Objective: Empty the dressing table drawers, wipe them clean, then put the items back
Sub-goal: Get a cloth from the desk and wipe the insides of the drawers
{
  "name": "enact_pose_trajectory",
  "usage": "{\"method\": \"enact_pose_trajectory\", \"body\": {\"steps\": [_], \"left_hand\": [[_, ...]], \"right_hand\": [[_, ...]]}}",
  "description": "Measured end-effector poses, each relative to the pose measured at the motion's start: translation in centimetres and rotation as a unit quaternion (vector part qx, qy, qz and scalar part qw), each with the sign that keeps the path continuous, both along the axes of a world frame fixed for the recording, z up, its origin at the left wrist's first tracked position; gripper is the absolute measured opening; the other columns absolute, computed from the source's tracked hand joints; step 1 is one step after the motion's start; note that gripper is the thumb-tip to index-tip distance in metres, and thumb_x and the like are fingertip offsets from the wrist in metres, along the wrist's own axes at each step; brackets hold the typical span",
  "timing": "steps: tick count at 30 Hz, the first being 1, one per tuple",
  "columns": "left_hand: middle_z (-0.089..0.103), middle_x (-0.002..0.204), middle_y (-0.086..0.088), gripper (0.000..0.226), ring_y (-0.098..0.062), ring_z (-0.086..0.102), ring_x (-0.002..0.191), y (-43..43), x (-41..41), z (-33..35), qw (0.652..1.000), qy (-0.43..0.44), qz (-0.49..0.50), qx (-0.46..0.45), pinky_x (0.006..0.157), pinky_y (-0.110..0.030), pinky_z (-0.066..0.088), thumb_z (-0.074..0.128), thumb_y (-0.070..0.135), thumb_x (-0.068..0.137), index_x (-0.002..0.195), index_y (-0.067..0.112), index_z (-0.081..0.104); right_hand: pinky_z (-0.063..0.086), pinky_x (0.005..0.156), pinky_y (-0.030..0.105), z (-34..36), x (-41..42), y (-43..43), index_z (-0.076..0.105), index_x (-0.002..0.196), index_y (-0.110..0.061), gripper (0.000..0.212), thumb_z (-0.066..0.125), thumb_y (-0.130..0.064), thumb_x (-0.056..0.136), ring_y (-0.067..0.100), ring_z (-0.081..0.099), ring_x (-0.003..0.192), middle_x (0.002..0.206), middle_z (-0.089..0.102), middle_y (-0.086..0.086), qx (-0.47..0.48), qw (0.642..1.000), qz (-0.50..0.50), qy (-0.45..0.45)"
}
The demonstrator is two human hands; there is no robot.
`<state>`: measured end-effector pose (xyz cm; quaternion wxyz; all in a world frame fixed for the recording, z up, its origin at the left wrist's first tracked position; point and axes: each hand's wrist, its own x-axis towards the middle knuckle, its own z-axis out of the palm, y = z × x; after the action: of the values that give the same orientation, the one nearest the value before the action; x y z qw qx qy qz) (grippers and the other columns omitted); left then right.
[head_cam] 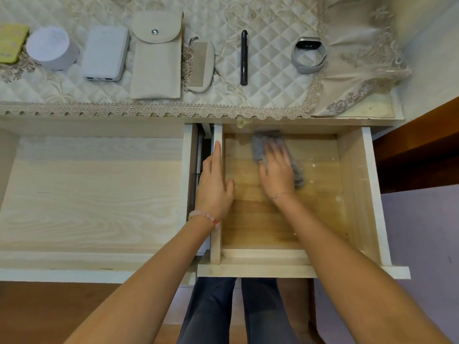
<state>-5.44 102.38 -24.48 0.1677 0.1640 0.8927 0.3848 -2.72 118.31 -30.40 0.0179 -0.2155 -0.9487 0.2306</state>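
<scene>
The pulled-out wooden drawer (pixel 352 184) on the right holds nothing but a grey cloth (pixel 258 147). My right hand (pixel 275 170) lies flat on the cloth and presses it against the drawer bottom near the back; its fingers look blurred. My left hand (pixel 213 187) rests with straight fingers on the drawer's left wall. On the lace-covered tabletop stand a beige pouch (pixel 156 58), a comb (pixel 200 67), a black pen (pixel 244 58), a grey smart band (pixel 308 55), a white power bank (pixel 105 54), a round white box (pixel 51 47) and a yellow item (pixel 11 42).
A wider pale drawer (pixel 92 194) stands open on the left. The quilted lace cloth (pixel 273 78) hangs over the table's front edge. My legs show under the drawer front (pixel 255 270), and dark wooden furniture (pixel 422 145) sits at the right.
</scene>
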Motion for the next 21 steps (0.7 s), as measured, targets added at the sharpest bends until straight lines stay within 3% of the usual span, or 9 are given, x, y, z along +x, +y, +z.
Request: {"method": "enact_pose_trajectory", "body": {"steps": [4,7,12,21], "left_hand": [[0.029,0.146,-0.006,0.081,-0.014,0.048,0.112,0.0,0.0,0.1,1.0,0.011,-0.002,0.002,0.077,-0.019,0.037,0.053,0.013,0.091,0.149,0.024,-0.002],[0.028,0.147,-0.005,0.079,-0.014,0.049,0.11,0.0,0.0,0.1,1.0,0.013,0.001,0.005,0.078,-0.02,0.038,0.052,0.015,0.091,0.149,0.025,-0.001],[0.024,0.151,-0.004,0.075,-0.014,0.038,0.128,0.0,0.1,0.1,1.0,0.017,0.001,0.017,0.093,-0.023,0.036,0.05,0.021,0.093,0.149,0.028,0.0],[0.024,0.151,-0.003,0.071,-0.016,0.04,0.126,-0.1,0.0,0.2,1.0,0.01,0.002,0.005,0.086,-0.019,0.032,0.046,0.019,0.095,0.15,0.026,0.001]], "right_hand": [[0.022,0.111,0.039,0.4,-1.4,-2.7,0.052,0.128,0.002,0.054,0.033,-0.024,0.083,0.04,0.037,0.131,0.135,0.051,0.018,0.006,0.999,0.045,-0.002],[0.013,0.114,0.033,0.6,-1.6,-2.6,0.044,0.135,-0.002,0.05,0.038,-0.02,0.089,0.035,0.027,0.138,0.142,0.043,0.015,0.007,0.997,0.074,-0.004],[0.008,0.117,0.033,0.5,-2.6,-3.6,0.031,0.143,-0.01,0.05,0.041,-0.02,0.096,0.028,0.011,0.144,0.151,0.03,0.006,-0.001,0.995,0.101,-0.015],[0.02,0.112,0.04,0.1,1.3,-3.3,0.049,0.133,-0.009,0.047,0.046,-0.022,0.088,0.034,0.033,0.136,0.141,0.046,0.011,0.002,0.984,0.178,0.003]]}}
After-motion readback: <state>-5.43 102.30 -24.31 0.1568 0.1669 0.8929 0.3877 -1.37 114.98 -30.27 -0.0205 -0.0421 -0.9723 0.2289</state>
